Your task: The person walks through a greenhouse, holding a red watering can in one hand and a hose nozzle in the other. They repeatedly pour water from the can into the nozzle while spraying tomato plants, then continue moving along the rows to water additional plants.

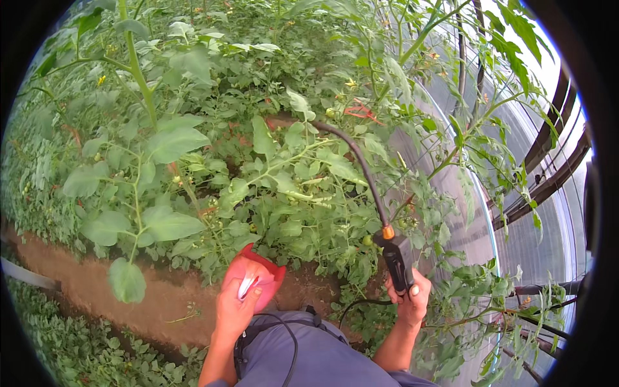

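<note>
My right hand (410, 296) grips the black handle (397, 261) of what looks like a sprayer wand. From an orange-brass fitting (388, 232) at its top, a dark curved lance (359, 157) reaches up and leftward among the tomato plants (290, 193), where leaves hide its tip. Closed around a red, cup-like plastic piece (263, 275), my left hand (236, 305) holds it in front of my waist. A white strip (246, 286) shows between the fingers and the red piece. Below the handle, a thin black hose (360, 303) curves back toward my body.
Several green tomatoes (367, 240) and red ties (363, 112) show among the foliage. Clear plastic greenhouse sheeting (449, 213) and dark poles (537, 193) stand at right. Bare soil (159, 295) runs along the left. Another black cord (294, 338) crosses my clothing.
</note>
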Motion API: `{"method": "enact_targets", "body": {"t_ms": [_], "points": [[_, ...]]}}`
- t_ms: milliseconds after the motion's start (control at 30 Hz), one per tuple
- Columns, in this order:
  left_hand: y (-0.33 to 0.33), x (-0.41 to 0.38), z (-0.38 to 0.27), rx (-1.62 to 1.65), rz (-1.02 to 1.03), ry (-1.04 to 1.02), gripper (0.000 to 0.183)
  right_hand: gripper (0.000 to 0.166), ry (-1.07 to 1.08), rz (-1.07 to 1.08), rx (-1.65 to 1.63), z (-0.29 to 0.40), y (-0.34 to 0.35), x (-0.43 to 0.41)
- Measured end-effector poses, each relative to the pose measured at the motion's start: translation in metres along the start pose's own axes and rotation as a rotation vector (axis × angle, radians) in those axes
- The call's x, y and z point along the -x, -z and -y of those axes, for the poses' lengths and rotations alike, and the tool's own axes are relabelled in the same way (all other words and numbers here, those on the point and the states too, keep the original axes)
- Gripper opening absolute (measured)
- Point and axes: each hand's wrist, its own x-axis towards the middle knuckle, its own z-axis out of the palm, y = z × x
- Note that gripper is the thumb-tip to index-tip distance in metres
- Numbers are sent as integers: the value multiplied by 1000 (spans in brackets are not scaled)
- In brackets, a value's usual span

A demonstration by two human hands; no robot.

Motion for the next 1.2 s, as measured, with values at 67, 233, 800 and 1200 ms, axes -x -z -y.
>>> {"method": "enact_targets", "body": {"t_ms": [67, 233, 800, 1200], "points": [[5, 4, 0, 25, -19, 49, 21, 70, -58, 74, -54, -6, -19, 2], [22, 5, 4, -156, -7, -50, 28, 77, -260, 119, -204, -21, -62, 18], [83, 86, 31, -46, -673, 194, 30, 76, -336, 602, -365, -52, -94, -1], [274, 77, -17, 64, -960, -58, 37, 79, -181, 435, -478, -46, -158, -46]]}}
